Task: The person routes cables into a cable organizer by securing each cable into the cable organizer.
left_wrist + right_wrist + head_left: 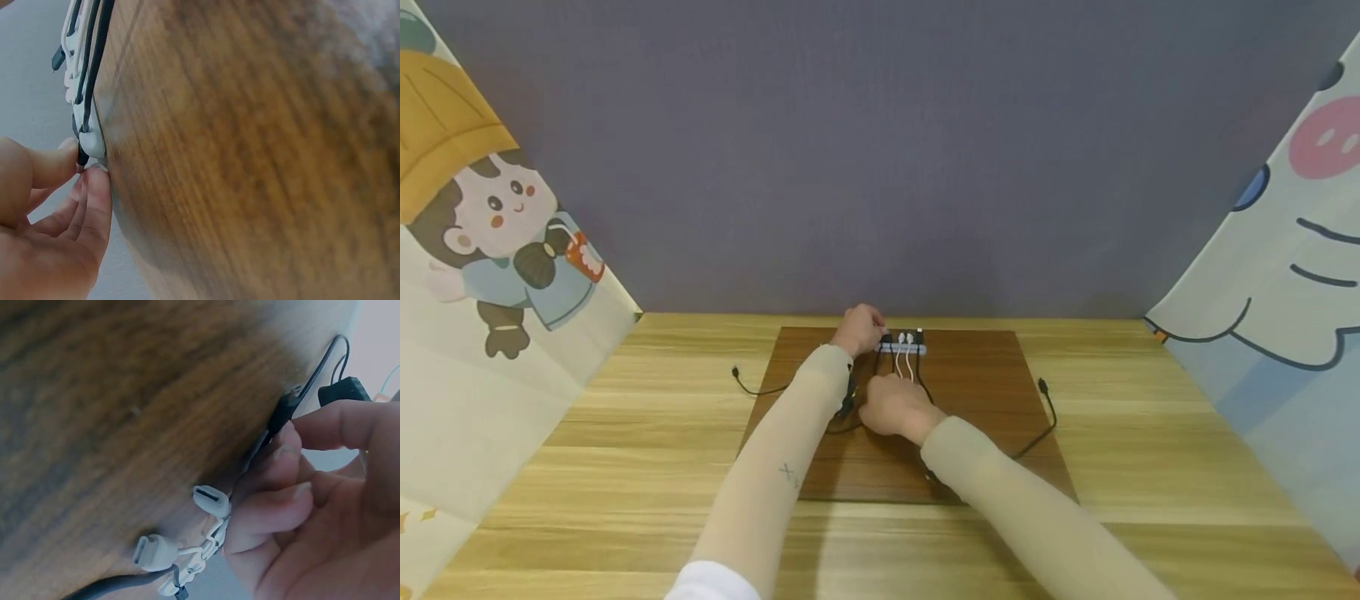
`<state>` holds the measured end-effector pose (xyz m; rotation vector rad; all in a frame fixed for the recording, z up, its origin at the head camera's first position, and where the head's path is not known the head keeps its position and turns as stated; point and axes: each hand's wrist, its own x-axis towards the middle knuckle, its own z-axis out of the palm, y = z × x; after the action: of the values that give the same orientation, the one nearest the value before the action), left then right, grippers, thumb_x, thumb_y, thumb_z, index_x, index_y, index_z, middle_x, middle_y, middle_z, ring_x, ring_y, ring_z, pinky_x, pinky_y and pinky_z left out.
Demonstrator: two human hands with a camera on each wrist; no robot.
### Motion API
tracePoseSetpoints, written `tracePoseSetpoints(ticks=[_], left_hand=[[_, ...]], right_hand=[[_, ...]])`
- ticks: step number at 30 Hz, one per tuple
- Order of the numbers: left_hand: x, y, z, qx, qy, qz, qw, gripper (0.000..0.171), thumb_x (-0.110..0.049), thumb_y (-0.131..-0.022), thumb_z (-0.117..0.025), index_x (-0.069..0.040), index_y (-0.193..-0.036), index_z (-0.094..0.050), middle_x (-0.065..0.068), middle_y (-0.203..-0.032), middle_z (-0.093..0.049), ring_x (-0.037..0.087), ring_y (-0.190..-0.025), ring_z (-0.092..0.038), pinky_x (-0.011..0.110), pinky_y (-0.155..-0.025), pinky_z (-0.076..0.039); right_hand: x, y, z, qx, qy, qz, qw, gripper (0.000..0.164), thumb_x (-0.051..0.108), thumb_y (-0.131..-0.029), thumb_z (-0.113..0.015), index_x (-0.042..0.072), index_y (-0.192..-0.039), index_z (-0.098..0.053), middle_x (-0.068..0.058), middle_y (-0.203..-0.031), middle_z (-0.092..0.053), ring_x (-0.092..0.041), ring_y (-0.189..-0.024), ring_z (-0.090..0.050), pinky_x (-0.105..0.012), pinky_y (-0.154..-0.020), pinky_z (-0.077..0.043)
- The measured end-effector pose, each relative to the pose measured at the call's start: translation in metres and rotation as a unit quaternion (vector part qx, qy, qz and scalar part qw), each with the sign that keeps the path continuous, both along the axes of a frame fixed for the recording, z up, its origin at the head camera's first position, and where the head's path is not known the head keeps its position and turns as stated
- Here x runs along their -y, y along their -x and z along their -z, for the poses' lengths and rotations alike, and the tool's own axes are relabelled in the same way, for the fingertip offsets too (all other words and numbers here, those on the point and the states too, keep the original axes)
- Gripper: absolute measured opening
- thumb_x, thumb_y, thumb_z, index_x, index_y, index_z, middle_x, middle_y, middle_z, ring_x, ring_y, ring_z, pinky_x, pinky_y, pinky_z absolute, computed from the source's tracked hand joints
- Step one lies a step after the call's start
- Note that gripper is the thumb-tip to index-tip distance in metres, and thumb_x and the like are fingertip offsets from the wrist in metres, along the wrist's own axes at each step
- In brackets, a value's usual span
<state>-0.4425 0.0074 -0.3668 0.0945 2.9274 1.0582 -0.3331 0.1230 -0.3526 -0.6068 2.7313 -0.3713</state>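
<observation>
A pale cable organizer (901, 349) sits at the far edge of a dark brown board (977, 392), with black and white cables in its slots. At its left end my left hand (859, 330) pinches the end of a black cable (82, 156) between thumb and fingers, right beside the organizer's rounded end (93, 144). Nearer to me, my right hand (895, 405) is low over the board with curled fingers. In the right wrist view its fingers grip a black cable just by its plug (284, 411). Two white plugs (210, 501) stand near that hand.
The board lies on a light wood table (685, 400) against a grey back panel (880, 167). A black cable end (735, 372) reaches onto the table at left, and another black plug (1043, 387) lies at right. Cartoon-printed panels (445, 350) flank both sides.
</observation>
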Motion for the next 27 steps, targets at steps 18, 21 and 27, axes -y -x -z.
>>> tracePoseSetpoints(ticks=[18,21,27], left_hand=[[0.016,-0.014,-0.003,0.007,0.034,0.037,0.9987,0.037,-0.009,-0.1,-0.052,-0.001,-0.135,-0.06,0.017,-0.137,-0.06,0.033,-0.125,-0.057,0.044,-0.098,-0.05],[0.019,-0.021,-0.004,0.0,0.039,0.047,0.9981,0.036,-0.011,-0.101,-0.053,0.0,-0.135,-0.06,0.017,-0.135,-0.062,0.034,-0.124,-0.058,0.045,-0.099,-0.05],[0.023,-0.036,-0.007,-0.019,0.046,0.067,0.9966,0.033,-0.013,-0.102,-0.056,-0.001,-0.132,-0.062,0.016,-0.13,-0.064,0.033,-0.12,-0.06,0.045,-0.099,-0.051]], right_hand=[[-0.023,-0.011,-0.001,-0.018,0.047,-0.084,0.995,0.006,0.005,-0.089,-0.059,0.008,-0.085,-0.062,0.001,-0.062,-0.053,-0.01,-0.049,-0.046,-0.027,-0.047,-0.038],[-0.027,-0.012,0.0,-0.03,0.058,-0.105,0.992,0.015,0.006,-0.09,-0.059,0.013,-0.077,-0.058,0.003,-0.063,-0.054,-0.01,-0.052,-0.048,-0.028,-0.049,-0.041],[-0.037,-0.015,-0.001,-0.039,0.081,-0.122,0.988,0.014,0.006,-0.09,-0.063,0.014,-0.078,-0.059,0.004,-0.067,-0.055,-0.01,-0.055,-0.048,-0.027,-0.051,-0.041]])
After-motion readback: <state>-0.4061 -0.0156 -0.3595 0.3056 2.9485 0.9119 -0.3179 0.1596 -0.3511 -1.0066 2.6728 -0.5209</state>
